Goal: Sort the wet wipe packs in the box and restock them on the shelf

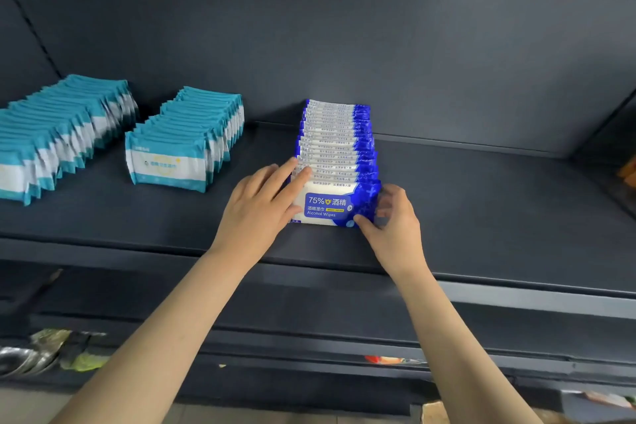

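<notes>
Two hands square the blue row (335,143): left hand (260,208) flat at its nine o'clock, right hand (394,222) pinching the front pack (327,207) at three. Next, probably release.

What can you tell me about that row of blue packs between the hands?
The row of blue-and-white plastic alcohol wipe packs stands upright on the dark grey shelf, packed face to back in a line running rearward. The front pack reads "75%" and "Alcohol Wipes". The left hand lies flat-fingered against the row's left side; the right hand pinches the front pack's right end.
</notes>
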The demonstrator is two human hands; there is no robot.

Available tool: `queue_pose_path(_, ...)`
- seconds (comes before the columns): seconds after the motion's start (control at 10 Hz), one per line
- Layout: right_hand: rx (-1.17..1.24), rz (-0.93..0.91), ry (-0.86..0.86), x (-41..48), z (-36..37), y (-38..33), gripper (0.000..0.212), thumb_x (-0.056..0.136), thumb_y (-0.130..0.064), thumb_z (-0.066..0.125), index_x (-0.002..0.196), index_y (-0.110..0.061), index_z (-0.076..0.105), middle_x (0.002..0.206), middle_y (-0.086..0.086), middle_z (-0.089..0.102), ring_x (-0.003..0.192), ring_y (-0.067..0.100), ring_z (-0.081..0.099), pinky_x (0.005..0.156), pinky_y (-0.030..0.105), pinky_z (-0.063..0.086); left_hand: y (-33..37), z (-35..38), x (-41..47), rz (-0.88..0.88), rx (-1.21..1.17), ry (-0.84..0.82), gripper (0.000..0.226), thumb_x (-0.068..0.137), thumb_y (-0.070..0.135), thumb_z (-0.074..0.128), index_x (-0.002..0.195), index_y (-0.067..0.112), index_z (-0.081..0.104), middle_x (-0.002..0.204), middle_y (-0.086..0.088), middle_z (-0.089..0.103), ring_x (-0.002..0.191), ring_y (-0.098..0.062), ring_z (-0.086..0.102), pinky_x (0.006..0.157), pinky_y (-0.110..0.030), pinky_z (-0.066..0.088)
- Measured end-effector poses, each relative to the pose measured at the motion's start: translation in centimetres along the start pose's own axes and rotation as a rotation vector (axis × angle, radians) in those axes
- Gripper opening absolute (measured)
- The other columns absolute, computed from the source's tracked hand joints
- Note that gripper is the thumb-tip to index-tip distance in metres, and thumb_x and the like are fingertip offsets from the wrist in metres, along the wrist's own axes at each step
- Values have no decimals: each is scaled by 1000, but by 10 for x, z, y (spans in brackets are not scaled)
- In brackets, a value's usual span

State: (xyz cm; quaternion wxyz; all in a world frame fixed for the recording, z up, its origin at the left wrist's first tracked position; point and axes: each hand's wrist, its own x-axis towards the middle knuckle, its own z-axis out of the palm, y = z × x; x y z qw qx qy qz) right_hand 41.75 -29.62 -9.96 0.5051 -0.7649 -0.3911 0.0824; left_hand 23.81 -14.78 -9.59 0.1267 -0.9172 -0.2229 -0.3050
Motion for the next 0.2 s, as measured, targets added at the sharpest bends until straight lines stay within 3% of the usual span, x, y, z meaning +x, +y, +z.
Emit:
queue_pose_path(0.1,-102,-144,130,-24,-1,0,59,84,-17,75,136,-15,47,137,1,49,126,13,46,103,22,40,11,-8,-17,-118,-16,63,69,90,36,64,148,10,38,153,-13,40,130,-34,48,101,-46,45)
queue_pose_path(0.2,-326,-341,213,-79,6,6,57,87,-15,70,140,-10,48,152,6,41,145,21,32,115,35,32,48,-13,-69,-154,-132,110,57,100,27,53,149,7,33,156,-12,34,139,-31,40,111,-43,37)
